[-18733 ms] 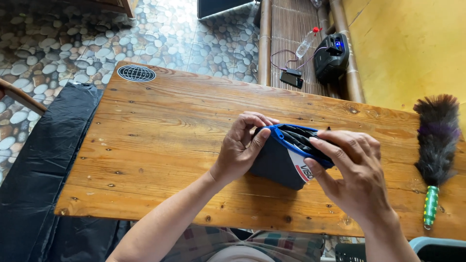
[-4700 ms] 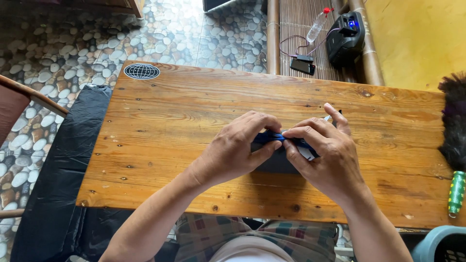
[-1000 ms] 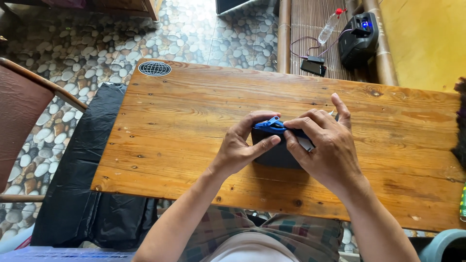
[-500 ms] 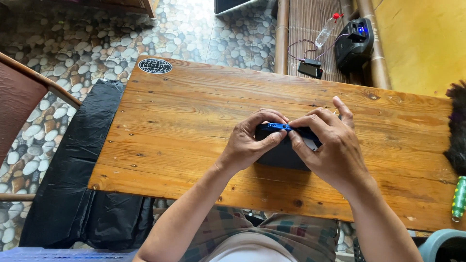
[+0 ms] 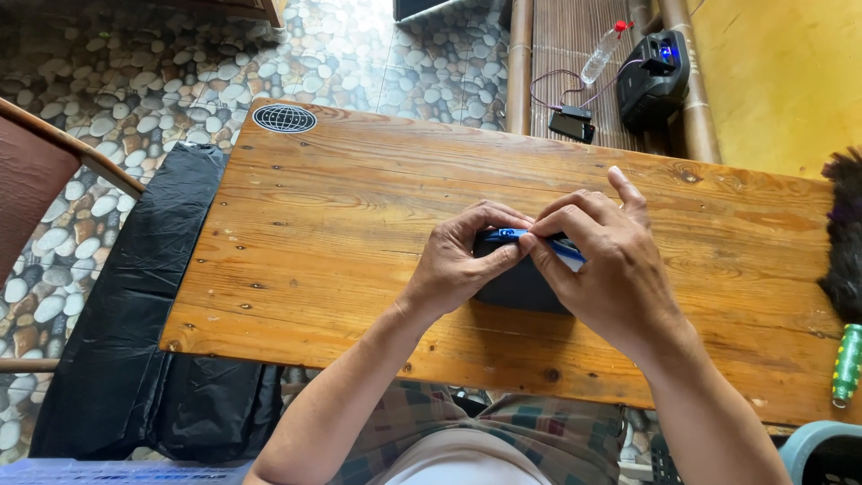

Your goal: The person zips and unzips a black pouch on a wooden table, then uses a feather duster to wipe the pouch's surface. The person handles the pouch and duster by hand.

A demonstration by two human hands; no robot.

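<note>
A small dark pouch with blue trim (image 5: 519,286) lies on the wooden table (image 5: 341,224), a little right of its middle. My left hand (image 5: 458,265) grips the pouch's left side, thumb and fingers pinching its blue top edge. My right hand (image 5: 606,269) covers the right side, fingertips pinching the same blue edge, index finger raised. Most of the pouch is hidden under both hands.
A feather duster with a green handle (image 5: 844,296) lies at the table's right edge. A round globe sticker (image 5: 284,119) marks the far left corner. Black plastic sheeting (image 5: 135,314) hangs at the left. On the floor beyond: a black speaker (image 5: 654,79), a plastic bottle (image 5: 602,54), a small black device (image 5: 571,124). A chair (image 5: 45,171) stands at left.
Earlier the pouch was held up open between both hands; now it lies flat on the table with both hands pinching its top edge. Over the last second the hands barely moved.
</note>
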